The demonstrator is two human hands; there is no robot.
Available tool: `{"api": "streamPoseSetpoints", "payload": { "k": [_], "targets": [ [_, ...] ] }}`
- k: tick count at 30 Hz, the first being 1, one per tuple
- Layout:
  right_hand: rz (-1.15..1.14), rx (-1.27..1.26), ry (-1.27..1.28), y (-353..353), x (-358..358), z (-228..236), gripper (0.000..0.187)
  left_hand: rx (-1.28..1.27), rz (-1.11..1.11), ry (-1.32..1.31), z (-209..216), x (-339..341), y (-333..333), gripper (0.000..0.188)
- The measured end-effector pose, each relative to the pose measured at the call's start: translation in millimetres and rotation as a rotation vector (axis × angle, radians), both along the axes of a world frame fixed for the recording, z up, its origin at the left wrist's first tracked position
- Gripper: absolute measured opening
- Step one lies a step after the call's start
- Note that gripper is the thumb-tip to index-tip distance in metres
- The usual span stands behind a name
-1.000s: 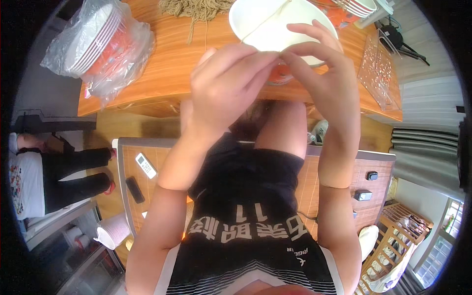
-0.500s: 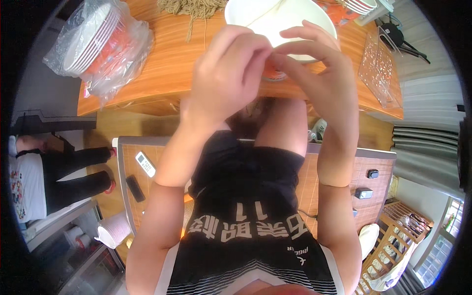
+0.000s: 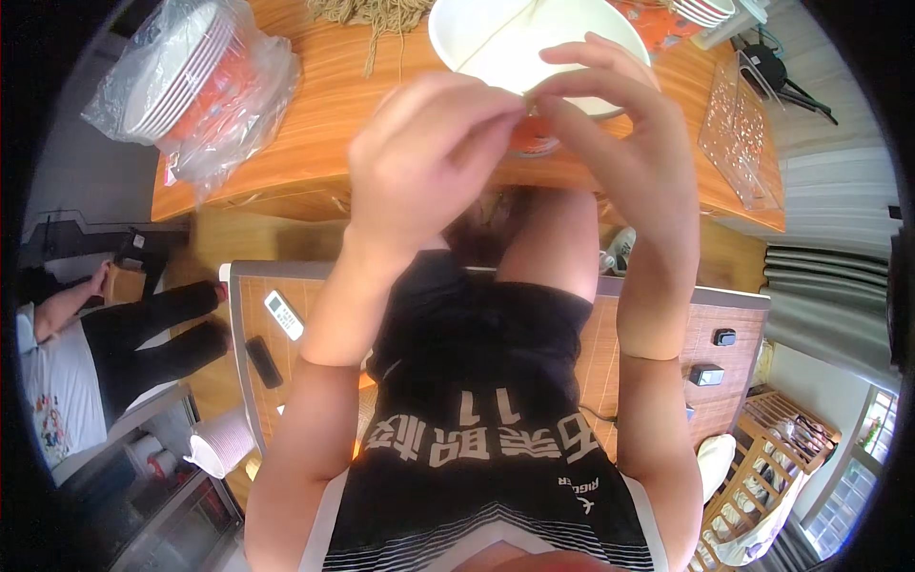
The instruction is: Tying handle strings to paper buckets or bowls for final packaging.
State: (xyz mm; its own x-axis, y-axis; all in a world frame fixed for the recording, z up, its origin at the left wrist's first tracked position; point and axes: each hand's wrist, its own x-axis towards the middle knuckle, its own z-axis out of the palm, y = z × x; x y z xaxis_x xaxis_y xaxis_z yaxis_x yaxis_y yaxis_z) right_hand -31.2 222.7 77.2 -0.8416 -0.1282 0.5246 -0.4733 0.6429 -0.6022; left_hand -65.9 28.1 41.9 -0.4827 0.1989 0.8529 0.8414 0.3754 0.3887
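Left hand (image 3: pixel 419 143) has shifted leftward, knuckles lower, since the preceding frame. String (image 3: pixel 496 39) lies over the white bowl (image 3: pixel 456 33), its long axis slanting from far right to near left, the near end pointing toward the left hand. Fingertips of left and right hand (image 3: pixel 634 143) meet before the bowl; right outer fingers spread. Whether either pinch closes on string cannot be told. Beyond, on the tabletop (image 3: pixel 305 114): yarn (image 3: pixel 376 17), bagged bowls (image 3: pixel 181 86).

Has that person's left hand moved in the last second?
Yes: the left hand has shifted slightly left, nearer the bagged stack of bowls, which stays put on the table.
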Motion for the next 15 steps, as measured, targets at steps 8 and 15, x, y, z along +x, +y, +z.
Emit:
{"api": "streamPoseSetpoints", "payload": {
  "k": [8,15],
  "targets": [
    [0.011,-0.017,0.013,-3,2,-1,0.013,0.038,0.011,-0.168,6,9,3,0.021],
    [0.002,-0.013,0.132,-9,-2,-9,0.010,0.018,0.003,-0.256,9,9,-6,0.019]
  ]
}}
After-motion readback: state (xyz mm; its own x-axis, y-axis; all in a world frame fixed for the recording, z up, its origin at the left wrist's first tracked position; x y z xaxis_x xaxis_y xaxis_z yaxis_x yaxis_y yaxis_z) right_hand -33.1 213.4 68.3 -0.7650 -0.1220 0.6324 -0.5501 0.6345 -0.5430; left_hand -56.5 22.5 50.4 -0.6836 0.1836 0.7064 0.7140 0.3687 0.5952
